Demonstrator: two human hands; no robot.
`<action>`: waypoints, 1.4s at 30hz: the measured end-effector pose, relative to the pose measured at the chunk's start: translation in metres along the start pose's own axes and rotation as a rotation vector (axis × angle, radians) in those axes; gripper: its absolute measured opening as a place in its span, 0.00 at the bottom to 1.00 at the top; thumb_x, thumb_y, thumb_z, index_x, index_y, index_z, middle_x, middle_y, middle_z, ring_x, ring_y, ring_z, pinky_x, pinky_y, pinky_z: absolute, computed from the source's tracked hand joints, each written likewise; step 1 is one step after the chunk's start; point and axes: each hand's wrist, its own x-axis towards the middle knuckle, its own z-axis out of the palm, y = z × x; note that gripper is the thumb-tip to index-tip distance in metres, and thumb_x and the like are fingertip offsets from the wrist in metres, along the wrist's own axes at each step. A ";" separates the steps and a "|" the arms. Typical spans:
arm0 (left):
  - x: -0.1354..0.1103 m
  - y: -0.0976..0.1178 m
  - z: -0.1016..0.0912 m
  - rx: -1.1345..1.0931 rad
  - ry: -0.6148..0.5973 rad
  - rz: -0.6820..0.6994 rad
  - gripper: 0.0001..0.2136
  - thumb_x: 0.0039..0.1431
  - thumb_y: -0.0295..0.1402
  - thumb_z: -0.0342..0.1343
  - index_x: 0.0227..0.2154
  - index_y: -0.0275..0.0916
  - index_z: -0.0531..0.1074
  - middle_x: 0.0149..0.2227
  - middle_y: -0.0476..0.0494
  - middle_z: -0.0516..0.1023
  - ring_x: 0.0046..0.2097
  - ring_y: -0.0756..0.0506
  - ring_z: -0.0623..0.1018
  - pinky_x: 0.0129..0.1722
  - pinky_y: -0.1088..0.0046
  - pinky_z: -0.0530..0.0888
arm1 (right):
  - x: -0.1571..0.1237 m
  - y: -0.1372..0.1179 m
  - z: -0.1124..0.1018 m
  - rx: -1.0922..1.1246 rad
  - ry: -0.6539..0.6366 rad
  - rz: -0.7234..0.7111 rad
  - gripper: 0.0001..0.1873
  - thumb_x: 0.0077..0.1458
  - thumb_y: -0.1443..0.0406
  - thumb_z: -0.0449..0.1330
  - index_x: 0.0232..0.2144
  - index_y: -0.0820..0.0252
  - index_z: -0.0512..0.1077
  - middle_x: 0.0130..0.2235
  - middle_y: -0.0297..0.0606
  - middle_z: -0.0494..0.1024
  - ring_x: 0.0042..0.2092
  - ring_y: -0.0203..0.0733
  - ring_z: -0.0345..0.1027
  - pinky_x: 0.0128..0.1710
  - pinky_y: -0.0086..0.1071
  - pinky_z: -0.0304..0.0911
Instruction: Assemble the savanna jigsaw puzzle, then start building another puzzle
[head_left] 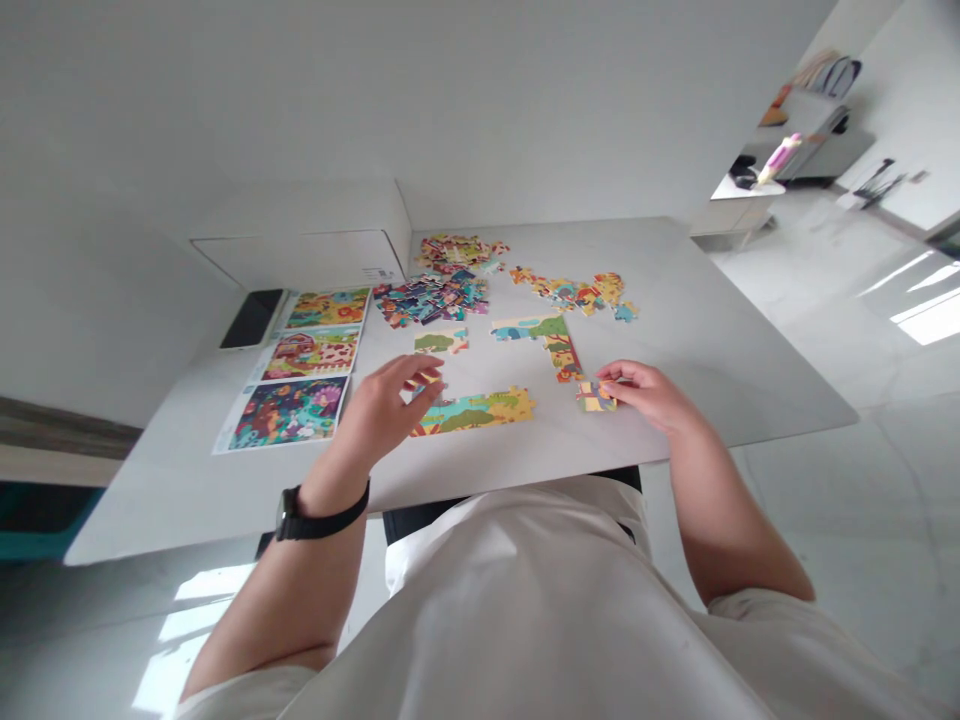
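Pinching a small jigsaw piece (429, 379) between thumb and fingertips of the left hand (381, 410), almost closed, just above a joined puzzle strip (472, 412) whose long axis runs side to side at 4 o'clock from that grip. Closing the right hand (651, 393) on a second jigsaw piece (596, 397) off the strip's 3 o'clock end, nearer a narrow joined section (564, 352) reaching toward 12 o'clock. Leaving loose pieces (431, 300) heaped at 12 o'clock on a white table (675, 300), with three printed puzzle pictures (289, 370) lined up at 9 o'clock.
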 end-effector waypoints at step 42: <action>0.095 -0.030 -0.007 -0.661 0.071 -0.356 0.19 0.57 0.40 0.75 0.43 0.40 0.72 0.34 0.47 0.83 0.35 0.46 0.85 0.38 0.69 0.82 | 0.138 -0.105 0.193 0.121 -0.211 -0.342 0.21 0.51 0.52 0.76 0.41 0.53 0.76 0.46 0.39 0.84 0.49 0.47 0.79 0.53 0.43 0.76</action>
